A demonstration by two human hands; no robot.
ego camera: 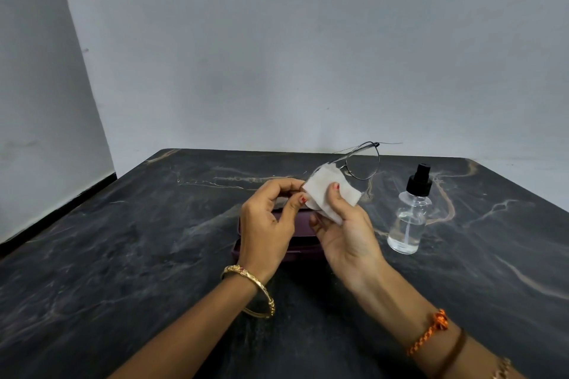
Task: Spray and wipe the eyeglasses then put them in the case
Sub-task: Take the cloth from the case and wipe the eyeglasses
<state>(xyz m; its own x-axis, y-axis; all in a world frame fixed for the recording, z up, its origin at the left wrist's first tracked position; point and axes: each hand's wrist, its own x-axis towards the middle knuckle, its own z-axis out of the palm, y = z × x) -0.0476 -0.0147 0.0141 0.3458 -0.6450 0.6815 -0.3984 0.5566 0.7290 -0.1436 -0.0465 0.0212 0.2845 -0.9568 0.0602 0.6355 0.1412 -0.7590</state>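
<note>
Thin metal-framed eyeglasses [363,163] are held up above the table, one lens free at the upper right and the other covered by a white cloth [331,189]. My right hand [345,224] pinches the cloth around that lens, thumb on top. My left hand [271,218] grips the frame's near end between thumb and fingers. A dark purple glasses case [303,243] lies on the table beneath both hands, mostly hidden by them. A clear spray bottle [408,218] with a black pump top stands upright to the right.
The dark marble table [123,255] spreads wide on both sides and ends at a pale wall [277,55] behind. Bracelets circle both wrists.
</note>
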